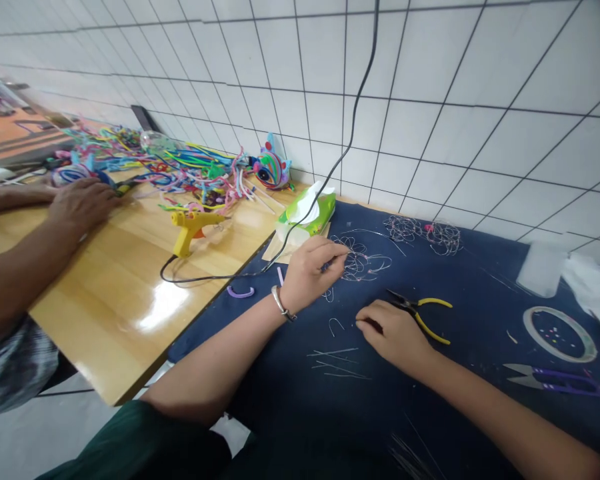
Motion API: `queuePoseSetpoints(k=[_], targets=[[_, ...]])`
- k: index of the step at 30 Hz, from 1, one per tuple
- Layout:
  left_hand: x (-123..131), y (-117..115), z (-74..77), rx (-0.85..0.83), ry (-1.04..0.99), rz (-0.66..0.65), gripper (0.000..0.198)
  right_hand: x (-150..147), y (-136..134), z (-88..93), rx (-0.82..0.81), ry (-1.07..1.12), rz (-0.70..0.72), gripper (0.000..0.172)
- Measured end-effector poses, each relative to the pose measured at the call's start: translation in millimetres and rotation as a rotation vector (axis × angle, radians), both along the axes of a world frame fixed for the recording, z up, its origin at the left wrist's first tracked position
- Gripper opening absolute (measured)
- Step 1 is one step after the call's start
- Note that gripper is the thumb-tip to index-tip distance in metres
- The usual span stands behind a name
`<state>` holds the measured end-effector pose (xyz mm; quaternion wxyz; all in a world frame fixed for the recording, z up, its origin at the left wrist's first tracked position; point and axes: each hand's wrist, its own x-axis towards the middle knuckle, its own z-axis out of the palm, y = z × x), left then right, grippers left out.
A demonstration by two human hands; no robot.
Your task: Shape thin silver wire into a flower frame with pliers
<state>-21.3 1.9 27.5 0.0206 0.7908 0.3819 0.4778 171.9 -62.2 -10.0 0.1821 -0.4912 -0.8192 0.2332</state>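
Left hand (310,272) at wire loops (359,261) on dark cloth (473,280); grip partly hidden, cannot tell if clamped on wire. Right hand (396,333) just beside pliers (434,302), fingers curled; cannot tell whether grip holds anything. Pale ring (531,328) at far right encloses small coloured bits (553,336); purple-handled snips (565,385) near it. Beyond left hand, green tissue pack (326,208), white tissue (307,204) poking from top.

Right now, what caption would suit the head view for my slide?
Over dark cloth: left hand at the wire loops, right hand beside the pliers.
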Motion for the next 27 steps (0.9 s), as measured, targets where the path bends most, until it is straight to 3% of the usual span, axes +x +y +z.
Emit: queuePoseSetpoints(k=[9, 15, 21, 27], targets=[[2.8, 2.7, -9.5, -0.042, 0.044, -0.049, 0.016, -50.1, 3.6, 17.7, 0.128, -0.429, 0.223, 0.013], [5.4, 1.8, -14.2, -0.048, 0.057, -0.129, 0.016, -77.0, -2.7, 23.9, 0.178, -0.581, 0.214, 0.02], [9.4, -1.3, -15.9, -0.06, 0.088, -0.175, 0.017, -73.4, -4.7, 21.4, 0.216, -0.582, 0.206, 0.021], [14.1, -4.8, -16.2, -0.053, 0.103, -0.224, 0.018, -44.2, -11.8, 28.8, 0.22, -0.496, 0.26, 0.014]])
